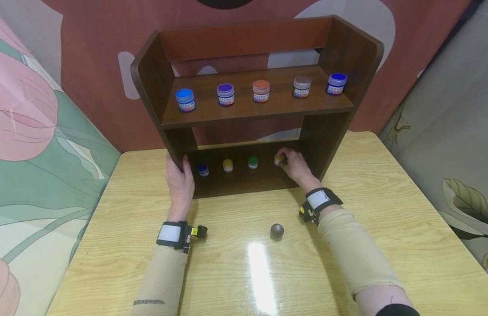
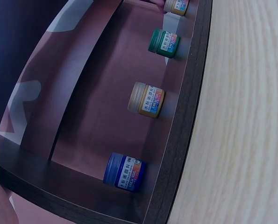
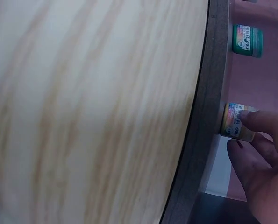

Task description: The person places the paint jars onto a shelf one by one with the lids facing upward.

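A dark wooden two-tier shelf [image 1: 251,115] stands on the table. At its lower left, my left hand [image 1: 180,182] grips the side panel, thumb on the inner side and fingers outside. My right hand [image 1: 295,166] pinches an ochre-yellow paint jar [image 3: 232,122] that stands at the right of the lower shelf, near its front edge. Left of that jar, on the same shelf, are a green paint jar [image 1: 253,162], a yellow paint jar [image 1: 228,165] and a dark blue paint jar [image 1: 203,170], spaced out in a row.
On the upper shelf stand several paint jars, among them a light blue jar [image 1: 186,100], a purple jar [image 1: 225,95], an orange jar [image 1: 261,91], a brown jar [image 1: 301,87] and a blue jar [image 1: 336,84]. A brown-lidded jar [image 1: 277,231] stands on the wooden table [image 1: 228,272] in front.
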`<state>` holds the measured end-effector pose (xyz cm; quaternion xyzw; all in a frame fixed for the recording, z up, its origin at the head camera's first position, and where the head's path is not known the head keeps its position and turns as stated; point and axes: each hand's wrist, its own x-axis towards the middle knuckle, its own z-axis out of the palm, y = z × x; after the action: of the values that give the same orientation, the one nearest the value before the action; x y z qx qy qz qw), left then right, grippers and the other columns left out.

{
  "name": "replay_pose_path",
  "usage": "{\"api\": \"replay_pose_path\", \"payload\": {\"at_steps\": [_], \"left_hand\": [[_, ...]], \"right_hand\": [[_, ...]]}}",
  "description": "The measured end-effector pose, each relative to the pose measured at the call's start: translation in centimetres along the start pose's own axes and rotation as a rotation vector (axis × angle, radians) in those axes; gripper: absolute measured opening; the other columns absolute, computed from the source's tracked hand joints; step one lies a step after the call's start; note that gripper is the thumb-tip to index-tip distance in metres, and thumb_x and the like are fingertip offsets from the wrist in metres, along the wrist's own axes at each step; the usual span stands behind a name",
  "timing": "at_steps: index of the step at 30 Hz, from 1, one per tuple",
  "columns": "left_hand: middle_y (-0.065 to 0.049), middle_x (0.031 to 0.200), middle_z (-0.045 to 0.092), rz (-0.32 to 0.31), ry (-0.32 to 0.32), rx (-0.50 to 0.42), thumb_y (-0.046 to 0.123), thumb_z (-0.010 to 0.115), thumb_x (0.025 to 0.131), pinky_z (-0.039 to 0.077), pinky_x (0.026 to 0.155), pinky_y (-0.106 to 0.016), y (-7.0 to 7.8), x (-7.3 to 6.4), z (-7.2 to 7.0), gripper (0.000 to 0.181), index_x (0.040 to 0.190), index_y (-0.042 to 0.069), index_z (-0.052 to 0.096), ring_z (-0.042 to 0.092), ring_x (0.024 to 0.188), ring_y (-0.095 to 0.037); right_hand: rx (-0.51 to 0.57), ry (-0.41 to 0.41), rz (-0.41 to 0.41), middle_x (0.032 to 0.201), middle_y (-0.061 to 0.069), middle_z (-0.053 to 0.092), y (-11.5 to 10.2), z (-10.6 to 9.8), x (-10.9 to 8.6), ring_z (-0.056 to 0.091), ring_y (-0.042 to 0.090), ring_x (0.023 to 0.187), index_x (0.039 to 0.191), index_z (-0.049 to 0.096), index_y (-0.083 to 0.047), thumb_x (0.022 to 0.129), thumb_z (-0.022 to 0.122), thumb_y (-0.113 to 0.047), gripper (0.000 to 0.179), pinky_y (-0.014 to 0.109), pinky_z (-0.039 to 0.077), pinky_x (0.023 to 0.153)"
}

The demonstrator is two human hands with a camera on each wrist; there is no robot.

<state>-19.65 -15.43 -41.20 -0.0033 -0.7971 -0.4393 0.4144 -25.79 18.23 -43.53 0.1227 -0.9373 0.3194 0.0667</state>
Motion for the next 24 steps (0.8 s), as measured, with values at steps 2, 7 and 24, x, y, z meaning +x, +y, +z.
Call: {"api": "replay_pose_path", "payload": {"at_steps": [2,7,24], "left_hand": [[-0.023,0.134,0.060,-0.004,0.001,0.001,0.021,0.051,0.104,0.049,0.107,-0.050,0.1,0.0,0.0,0.044,0.142,-0.001,0.045,0.060,0.125,-0.036],[-0.023,0.134,0.060,-0.004,0.005,0.001,0.020,0.051,0.104,0.049,0.107,-0.050,0.0,-0.1,0.2,0.044,0.142,-0.001,0.045,0.060,0.125,-0.036],[-0.025,0.130,0.062,0.025,0.050,-0.034,0.016,0.052,0.103,0.050,0.106,-0.050,0.1,0.0,0.3,0.041,0.139,-0.002,0.047,0.061,0.123,-0.038]], "right_hand": [[-0.007,-0.003,-0.002,0.123,0.024,0.065,-0.1,-0.2,-0.1,0.064,0.041,0.109,0.116,0.061,-0.002,0.090,0.068,0.000,0.027,0.052,0.054,0.094],[-0.015,0.011,-0.013,0.127,0.023,0.062,-0.3,-0.7,-0.3,0.059,0.042,0.119,0.116,0.061,-0.004,0.090,0.067,-0.001,0.028,0.053,0.050,0.102],[0.017,-0.002,-0.118,0.104,0.016,0.068,-3.6,-3.0,-4.3,0.068,0.027,0.090,0.113,0.065,-0.001,0.093,0.068,-0.014,0.024,0.041,0.058,0.078]]}}
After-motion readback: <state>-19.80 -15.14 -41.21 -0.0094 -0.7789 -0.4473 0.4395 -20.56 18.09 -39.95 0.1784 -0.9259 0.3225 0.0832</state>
